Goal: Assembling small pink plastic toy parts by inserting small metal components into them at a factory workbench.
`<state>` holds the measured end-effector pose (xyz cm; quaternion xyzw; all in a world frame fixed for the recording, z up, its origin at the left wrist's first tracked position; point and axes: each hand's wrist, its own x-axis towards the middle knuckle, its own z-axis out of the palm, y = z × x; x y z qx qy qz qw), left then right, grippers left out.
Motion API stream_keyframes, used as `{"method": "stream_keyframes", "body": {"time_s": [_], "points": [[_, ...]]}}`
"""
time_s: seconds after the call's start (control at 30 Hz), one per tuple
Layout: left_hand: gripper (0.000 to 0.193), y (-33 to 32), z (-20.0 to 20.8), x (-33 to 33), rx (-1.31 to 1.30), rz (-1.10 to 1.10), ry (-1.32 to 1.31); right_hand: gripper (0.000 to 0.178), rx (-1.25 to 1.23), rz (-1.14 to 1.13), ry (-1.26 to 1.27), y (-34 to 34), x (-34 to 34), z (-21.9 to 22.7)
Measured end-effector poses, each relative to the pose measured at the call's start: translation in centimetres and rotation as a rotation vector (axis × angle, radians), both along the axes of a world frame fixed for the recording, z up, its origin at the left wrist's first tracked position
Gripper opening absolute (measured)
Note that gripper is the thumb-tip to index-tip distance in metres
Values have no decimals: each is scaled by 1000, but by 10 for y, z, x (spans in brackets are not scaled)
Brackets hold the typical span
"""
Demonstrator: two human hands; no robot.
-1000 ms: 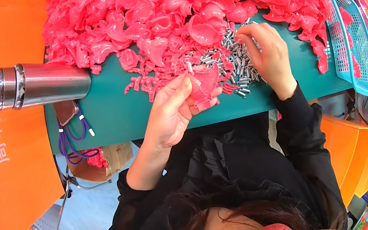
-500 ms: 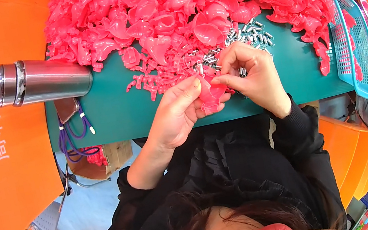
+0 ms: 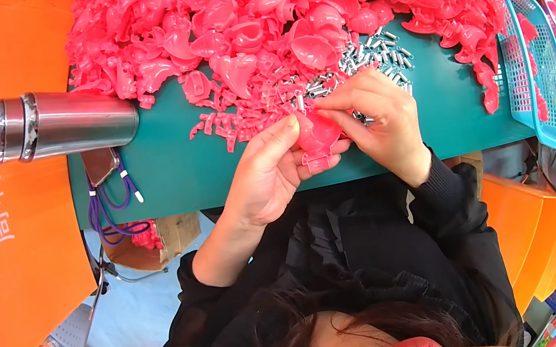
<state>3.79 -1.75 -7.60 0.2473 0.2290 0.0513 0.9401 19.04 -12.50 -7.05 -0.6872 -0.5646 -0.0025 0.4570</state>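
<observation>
A cupped pink shell (image 3: 318, 135) is being held by the left hand (image 3: 269, 167) just on the near side of the heap of small metal cylinders (image 3: 387, 56). The shell is being gripped between the left thumb, at its upper left edge, and the curled fingers behind it. At the heap's near right, the shell's upper right rim is being met by the right hand (image 3: 384, 121), thumb and forefinger drawn close together; whether anything small is being pinched there cannot be told. Beyond the heap and to both sides, a large pile of pink parts (image 3: 226, 4) is being borne by the green table (image 3: 182, 175). A steel flask (image 3: 83, 122) is being supported well left of the heap. Pink pieces are being contained in a blue basket (image 3: 516, 79) well right of the heap.
</observation>
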Motion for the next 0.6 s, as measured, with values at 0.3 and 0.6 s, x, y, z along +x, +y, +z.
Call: {"method": "stream_keyframes", "body": {"time_s": [0.3, 0.6], "points": [[38, 2, 4, -3, 33, -14, 12, 30, -18, 170, -48, -5, 3, -4], [40, 9, 0, -2, -61, -53, 18, 42, -186, 309, 133, -12, 16, 4]]}}
